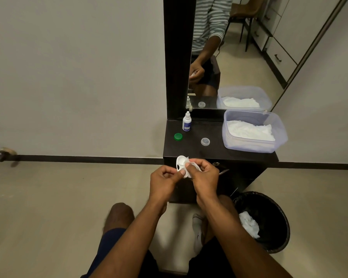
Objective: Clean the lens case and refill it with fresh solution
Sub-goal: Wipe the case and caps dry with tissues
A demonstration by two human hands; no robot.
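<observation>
A white lens case is held just in front of the dark table's near edge. My left hand pinches its lower edge between thumb and finger. My right hand presses a small piece of white tissue against the case's right well, which the fingers hide. The left well shows open. On the table lie a green cap and a clear cap. A small white solution bottle with a blue label stands upright at the back left.
A clear plastic tub with white tissues sits at the table's right. A black bin holding crumpled tissue stands on the floor at the right. A mirror rises behind the table. My knees are below the hands.
</observation>
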